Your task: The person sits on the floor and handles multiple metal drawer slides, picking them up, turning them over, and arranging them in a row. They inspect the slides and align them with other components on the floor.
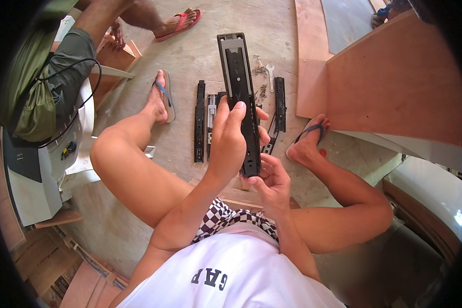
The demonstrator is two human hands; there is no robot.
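Note:
A long black drawer slide (239, 77) is held up in front of me, its far end tilted slightly left. My left hand (228, 136) wraps round its middle, thumb along the top face and fingertips showing past the right edge. At the near end, my right hand (272, 185) has its thumb and curled fingers against the slide's tip. On the floor beneath lie more drawer slides: a black one (199, 120) to the left, a silver-and-black one (212, 115) beside it, and another black one (280, 105) to the right. The held slide partly covers those in the middle.
A wrench (270, 77) and scattered small screws (262, 93) lie beyond the slides. To the right stands a large wooden panel (395, 77). Another person's leg (74, 56) and red flip-flop (182, 25) are at upper left, near a grey-and-white case (33, 190).

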